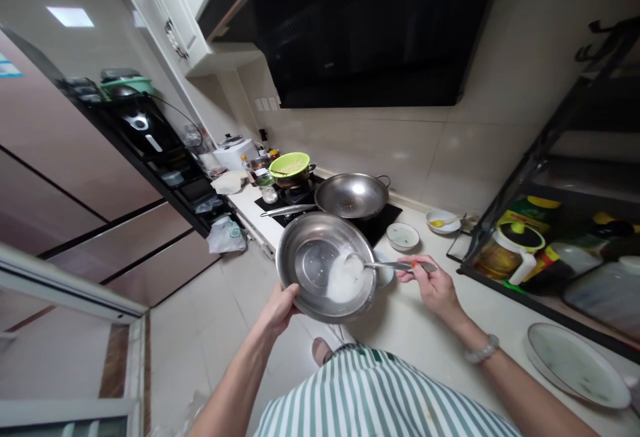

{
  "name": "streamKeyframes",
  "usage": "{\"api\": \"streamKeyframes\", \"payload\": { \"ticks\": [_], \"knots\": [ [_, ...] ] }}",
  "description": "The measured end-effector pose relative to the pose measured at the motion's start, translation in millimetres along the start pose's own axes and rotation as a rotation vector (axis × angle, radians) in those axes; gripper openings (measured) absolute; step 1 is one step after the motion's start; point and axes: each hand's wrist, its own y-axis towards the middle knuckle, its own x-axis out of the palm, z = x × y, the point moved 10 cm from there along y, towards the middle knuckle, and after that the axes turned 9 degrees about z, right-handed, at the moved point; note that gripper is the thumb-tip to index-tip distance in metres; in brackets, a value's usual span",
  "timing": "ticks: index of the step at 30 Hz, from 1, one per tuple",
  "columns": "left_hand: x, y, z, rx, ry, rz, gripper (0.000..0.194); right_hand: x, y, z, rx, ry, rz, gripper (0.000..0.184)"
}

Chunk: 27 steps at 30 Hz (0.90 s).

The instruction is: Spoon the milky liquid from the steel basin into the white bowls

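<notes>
My left hand (279, 309) grips the rim of a wide stainless steel bowl (300, 240), which is tilted to the right. White, wet-looking contents (345, 280) have pooled in its right side. My right hand (434, 288) is closed on the handle of a metal spoon (395, 265), its head dipped into the white contents. Just behind the bowl, a steel wok (353, 193) sits on the black stove (390, 213). A small patterned bowl (403, 236) stands to the right of the stove, and part of another dish behind the steel bowl is hidden.
On the stove's far left, a lime-green basin (290, 165) tops a dark pot. A white bowl with something yellow (443, 221) stands by the wall. To the right are a large oval plate (575, 363) and a black rack (530, 137) holding a glass jug (505, 250).
</notes>
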Motion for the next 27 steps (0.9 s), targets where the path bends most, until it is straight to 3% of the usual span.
{"api": "streamKeyframes", "payload": {
  "ticks": [4,22,27],
  "knots": [
    [4.0,-4.2,-1.1,-0.006,0.001,0.002,0.019,-4.0,5.9,3.6,0.043,0.04,0.007,0.036],
    [-6.6,-4.0,-6.8,-0.004,0.02,0.019,0.018,-44.2,-13.1,42.3,0.289,0.273,0.366,0.028],
    [-14.3,-1.6,-3.0,0.014,0.022,0.036,0.019,-59.1,-10.9,41.3,0.276,0.291,0.422,0.021]
  ]
}}
